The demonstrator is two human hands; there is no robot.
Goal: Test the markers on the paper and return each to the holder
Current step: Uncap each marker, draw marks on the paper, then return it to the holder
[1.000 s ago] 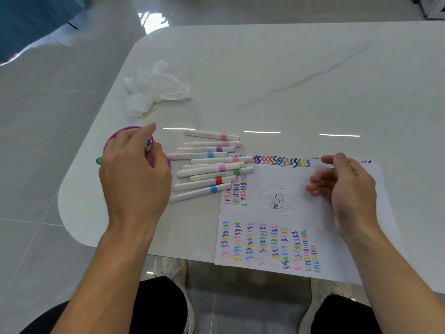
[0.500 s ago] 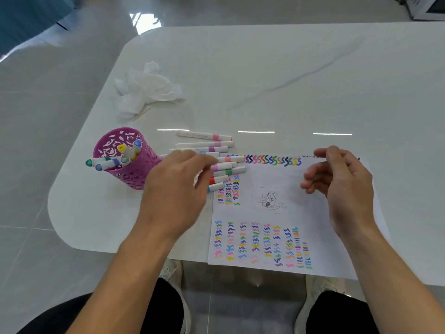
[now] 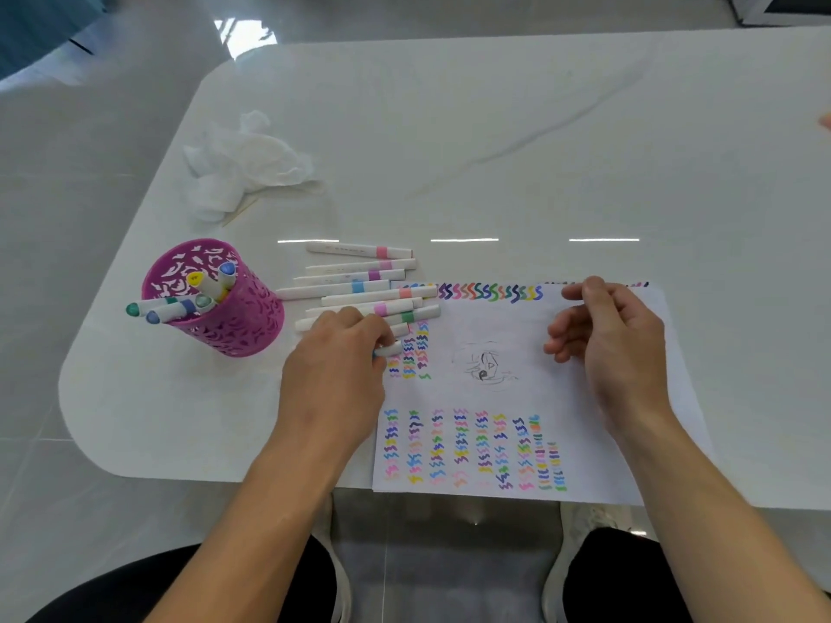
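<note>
Head view, the only one supplied.

1. Layout. The pink holder (image 3: 234, 317) stands on the white table (image 3: 494, 128), left of the work, with several capped markers (image 3: 180, 305) leaning out of it; I judge these to be tested and returned. The loose markers (image 3: 359, 290) lie in a row between holder and paper (image 3: 508, 321), tips towards the sheet, which I read as a queue within easy reach of both. The paper is already crowded with coloured squiggles along its top edge and in columns. A crumpled tissue (image 3: 247, 164) lies further back, well apart.

2. Left hand (image 3: 335, 366). It is palm down at the near end of the row, forearm angled in from the lower left. The fingers are curled down and closed on the nearest marker (image 3: 389, 350), whose end pokes out past the fingertips over the paper's left margin. I cannot tell whether it is lifted clear.

3. Right hand (image 3: 616, 348). It hangs over the paper's right half, with its fingers loosely curled and holding nothing. I judge it is waiting to uncap.
</note>
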